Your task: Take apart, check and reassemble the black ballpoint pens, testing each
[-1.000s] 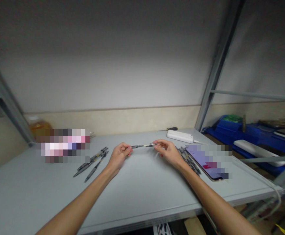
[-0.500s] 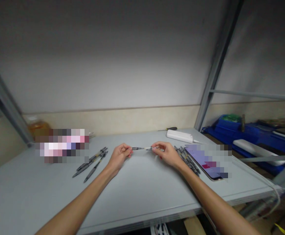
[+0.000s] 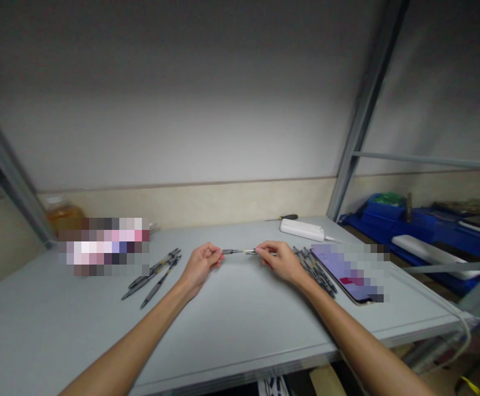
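Note:
Both of my hands hold one thin dark pen [image 3: 238,252] level above the grey table [image 3: 231,324]. My left hand [image 3: 200,265] pinches its left end with closed fingers. My right hand [image 3: 281,259] pinches its right end, fingers also closed. A few dark pens [image 3: 153,275] lie in a loose group to the left of my left hand. A pile of several more pens [image 3: 316,265] lies just right of my right hand.
A flat device with a blurred screen [image 3: 349,270] lies beside the right pile. A white oblong box [image 3: 302,229] and a small screwdriver [image 3: 283,218] sit near the wall. A blurred-out object [image 3: 103,246] stands at the back left. Blue bins [image 3: 421,225] fill the right shelf.
The pen has dropped slightly and levelled out between my hands. My right hand has slid a little along it; both hands keep their grip.

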The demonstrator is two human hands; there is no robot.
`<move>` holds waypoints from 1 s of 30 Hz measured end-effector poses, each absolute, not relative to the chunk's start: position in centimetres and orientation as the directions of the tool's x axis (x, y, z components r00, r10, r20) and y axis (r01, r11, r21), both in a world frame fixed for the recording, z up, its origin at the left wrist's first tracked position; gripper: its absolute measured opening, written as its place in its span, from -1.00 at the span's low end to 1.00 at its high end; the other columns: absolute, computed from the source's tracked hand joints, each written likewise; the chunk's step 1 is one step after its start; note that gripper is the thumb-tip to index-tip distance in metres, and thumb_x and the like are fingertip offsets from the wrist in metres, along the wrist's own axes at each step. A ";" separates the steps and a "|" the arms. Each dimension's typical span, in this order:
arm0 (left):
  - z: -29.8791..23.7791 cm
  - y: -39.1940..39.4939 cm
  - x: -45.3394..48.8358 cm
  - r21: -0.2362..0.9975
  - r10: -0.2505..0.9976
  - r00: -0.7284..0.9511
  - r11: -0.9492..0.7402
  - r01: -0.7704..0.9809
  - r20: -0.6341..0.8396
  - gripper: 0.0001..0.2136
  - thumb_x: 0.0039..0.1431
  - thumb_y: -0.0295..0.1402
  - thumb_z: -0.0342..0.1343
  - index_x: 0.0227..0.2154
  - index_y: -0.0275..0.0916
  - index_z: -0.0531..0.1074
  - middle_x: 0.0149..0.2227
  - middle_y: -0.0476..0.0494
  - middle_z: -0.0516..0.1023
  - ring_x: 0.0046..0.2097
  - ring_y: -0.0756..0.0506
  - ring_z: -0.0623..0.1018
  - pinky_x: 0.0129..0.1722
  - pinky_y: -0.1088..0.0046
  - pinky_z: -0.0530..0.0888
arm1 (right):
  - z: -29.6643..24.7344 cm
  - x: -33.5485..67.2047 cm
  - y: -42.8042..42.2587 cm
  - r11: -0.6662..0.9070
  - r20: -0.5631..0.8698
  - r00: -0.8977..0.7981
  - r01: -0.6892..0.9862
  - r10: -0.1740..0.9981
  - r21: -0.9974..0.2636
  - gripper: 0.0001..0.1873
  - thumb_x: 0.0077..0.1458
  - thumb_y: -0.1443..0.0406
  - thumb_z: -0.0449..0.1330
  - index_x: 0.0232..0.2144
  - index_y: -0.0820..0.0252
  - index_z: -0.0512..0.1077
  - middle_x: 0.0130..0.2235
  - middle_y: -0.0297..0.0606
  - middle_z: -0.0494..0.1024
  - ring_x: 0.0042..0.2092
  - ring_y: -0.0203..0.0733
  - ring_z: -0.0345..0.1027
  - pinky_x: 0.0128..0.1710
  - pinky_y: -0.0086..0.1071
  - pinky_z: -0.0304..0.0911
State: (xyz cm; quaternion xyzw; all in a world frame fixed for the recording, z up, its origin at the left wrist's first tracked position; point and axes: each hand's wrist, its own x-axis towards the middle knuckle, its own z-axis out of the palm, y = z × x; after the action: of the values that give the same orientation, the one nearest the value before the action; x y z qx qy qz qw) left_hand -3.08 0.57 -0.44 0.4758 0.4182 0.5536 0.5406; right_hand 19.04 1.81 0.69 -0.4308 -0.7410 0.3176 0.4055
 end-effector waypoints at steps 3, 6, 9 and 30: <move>-0.5 0.5 -3.0 0.978 0.995 0.058 -0.067 -0.197 0.080 -0.73 -0.25 -0.28 0.29 -0.55 -0.31 0.34 -0.58 0.00 0.44 -0.53 0.09 0.37 -0.47 0.57 0.27 | 0.7 18.9 1.6 0.363 0.248 -0.304 0.424 0.920 -0.830 -0.47 0.13 0.04 -0.08 -0.65 0.27 0.37 -0.73 -0.39 0.22 -0.64 -0.37 0.06 -0.59 -0.47 0.01; -0.4 0.5 -3.0 0.976 0.996 0.054 -0.060 -0.209 0.072 -0.73 -0.25 -0.28 0.29 -0.55 -0.31 0.34 -0.57 -0.01 0.45 -0.53 0.09 0.37 -0.47 0.57 0.28 | 0.7 18.9 1.6 0.402 0.304 -0.296 0.374 0.906 -0.836 -0.59 0.07 0.05 0.02 -0.47 0.28 0.43 -0.65 -0.39 0.29 -0.59 -0.36 0.13 -0.54 -0.47 0.07; -0.4 0.5 -3.1 0.975 0.998 0.044 -0.040 -0.218 0.050 -0.73 -0.24 -0.27 0.28 -0.55 -0.31 0.33 -0.58 0.00 0.44 -0.54 0.10 0.36 -0.47 0.57 0.28 | 0.6 18.9 1.7 0.482 0.412 -0.264 0.322 0.872 -0.815 -0.61 -0.09 0.13 0.21 -0.21 0.23 0.41 -0.50 -0.36 0.38 -0.47 -0.31 0.24 -0.46 -0.47 0.13; 0.3 -0.4 -2.7 0.927 0.935 0.156 -0.341 0.153 0.318 -0.78 -0.03 -0.20 0.13 -0.43 -0.27 0.36 -0.49 -0.05 0.43 -0.45 0.01 0.41 -0.41 0.51 0.34 | 0.5 19.1 1.8 0.123 0.023 -0.453 0.192 0.891 -0.974 -0.65 0.00 0.07 0.10 -0.48 0.28 0.40 -0.71 -0.51 0.15 -0.68 -0.46 -0.13 -0.69 -0.50 -0.25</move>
State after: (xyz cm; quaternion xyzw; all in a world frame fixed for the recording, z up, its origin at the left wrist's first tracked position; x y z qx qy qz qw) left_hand -2.69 -0.39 0.30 0.6506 0.4182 0.4973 0.3931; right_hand 19.07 1.78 0.55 -0.4032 -0.6712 0.5255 0.3328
